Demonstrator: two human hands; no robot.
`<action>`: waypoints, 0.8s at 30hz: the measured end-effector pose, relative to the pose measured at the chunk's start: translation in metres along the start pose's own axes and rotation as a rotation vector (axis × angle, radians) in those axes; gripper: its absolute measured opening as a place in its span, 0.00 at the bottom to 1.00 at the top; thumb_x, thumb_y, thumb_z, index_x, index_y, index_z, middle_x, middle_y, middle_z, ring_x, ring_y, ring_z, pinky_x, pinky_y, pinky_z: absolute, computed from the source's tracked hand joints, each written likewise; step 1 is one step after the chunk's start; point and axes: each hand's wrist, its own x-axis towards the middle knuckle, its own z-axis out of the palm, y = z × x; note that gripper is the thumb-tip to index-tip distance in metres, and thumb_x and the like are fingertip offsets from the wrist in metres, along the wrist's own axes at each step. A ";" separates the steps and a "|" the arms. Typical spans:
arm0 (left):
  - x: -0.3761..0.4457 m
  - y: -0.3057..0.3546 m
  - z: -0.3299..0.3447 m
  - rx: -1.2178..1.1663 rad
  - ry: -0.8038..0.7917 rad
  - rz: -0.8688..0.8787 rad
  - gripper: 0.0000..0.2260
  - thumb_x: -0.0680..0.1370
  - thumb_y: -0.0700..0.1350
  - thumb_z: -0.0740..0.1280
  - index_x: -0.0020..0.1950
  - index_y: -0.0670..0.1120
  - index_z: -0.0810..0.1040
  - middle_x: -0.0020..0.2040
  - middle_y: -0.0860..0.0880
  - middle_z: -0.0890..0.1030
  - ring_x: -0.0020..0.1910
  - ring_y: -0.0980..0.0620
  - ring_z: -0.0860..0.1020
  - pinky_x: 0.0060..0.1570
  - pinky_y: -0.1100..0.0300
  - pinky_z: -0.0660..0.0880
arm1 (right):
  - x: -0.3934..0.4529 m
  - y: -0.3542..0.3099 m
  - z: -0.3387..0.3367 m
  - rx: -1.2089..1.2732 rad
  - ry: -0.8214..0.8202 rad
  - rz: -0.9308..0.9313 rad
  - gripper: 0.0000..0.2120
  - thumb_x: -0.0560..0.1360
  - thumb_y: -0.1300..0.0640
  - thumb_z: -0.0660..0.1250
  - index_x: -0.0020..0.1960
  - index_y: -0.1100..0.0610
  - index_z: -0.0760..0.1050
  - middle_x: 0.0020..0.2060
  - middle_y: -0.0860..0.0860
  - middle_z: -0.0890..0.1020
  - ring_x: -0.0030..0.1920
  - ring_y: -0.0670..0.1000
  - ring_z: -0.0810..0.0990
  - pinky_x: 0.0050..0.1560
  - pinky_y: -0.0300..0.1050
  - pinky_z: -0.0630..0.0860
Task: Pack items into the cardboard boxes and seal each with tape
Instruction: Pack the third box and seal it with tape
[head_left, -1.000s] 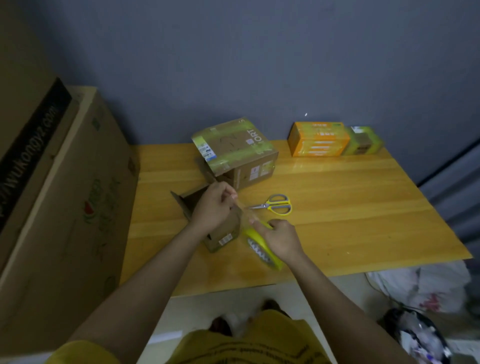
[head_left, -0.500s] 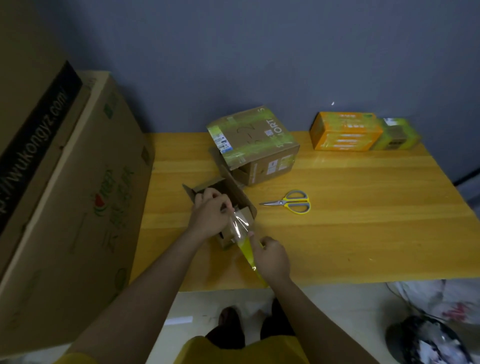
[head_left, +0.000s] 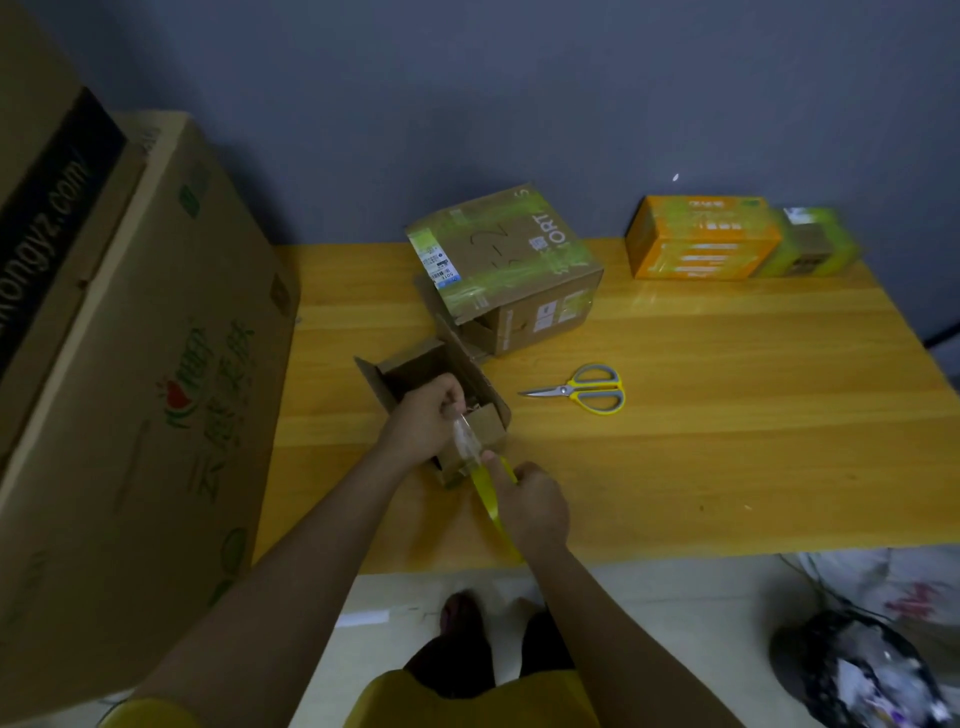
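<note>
A small cardboard box (head_left: 410, 371) with open flaps sits near the front left of the wooden table (head_left: 727, 441). My left hand (head_left: 423, 423) rests on the box's near side and pinches the free end of a clear tape strip (head_left: 464, 440) against it. My right hand (head_left: 532, 501) grips a yellow tape roll (head_left: 491, 496) just in front of the box, with the strip stretched between roll and box. A larger taped cardboard box (head_left: 511, 265) stands behind, one side flap open.
Yellow-handled scissors (head_left: 587, 389) lie right of the small box. An orange carton (head_left: 701, 236) and a green-taped box (head_left: 810, 244) sit at the back right. Big cardboard cartons (head_left: 130, 364) lean at the left. Bags (head_left: 862, 670) lie on the floor at right.
My right hand has drawn the roll down and toward me, so the strip now runs over the box's near side. The left hand stays on the box. The camera has shifted.
</note>
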 end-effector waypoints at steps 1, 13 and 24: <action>0.001 0.000 0.000 0.001 0.002 -0.003 0.10 0.81 0.40 0.59 0.42 0.51 0.70 0.42 0.49 0.78 0.41 0.49 0.76 0.40 0.54 0.72 | 0.001 0.000 0.000 -0.008 -0.004 -0.005 0.28 0.78 0.35 0.57 0.49 0.61 0.76 0.47 0.58 0.81 0.50 0.59 0.79 0.41 0.45 0.66; 0.013 -0.007 0.001 0.038 -0.028 -0.051 0.06 0.82 0.43 0.58 0.46 0.48 0.70 0.41 0.49 0.76 0.39 0.49 0.75 0.37 0.55 0.70 | 0.015 -0.007 0.006 -0.057 -0.079 0.056 0.26 0.77 0.34 0.56 0.34 0.55 0.65 0.34 0.51 0.71 0.39 0.55 0.71 0.38 0.45 0.64; 0.036 0.010 -0.014 0.054 -0.302 -0.259 0.09 0.82 0.40 0.57 0.42 0.44 0.68 0.39 0.52 0.71 0.33 0.54 0.67 0.33 0.62 0.65 | 0.024 -0.009 0.007 -0.085 -0.121 0.063 0.27 0.76 0.33 0.56 0.32 0.54 0.62 0.30 0.50 0.67 0.38 0.55 0.71 0.34 0.46 0.62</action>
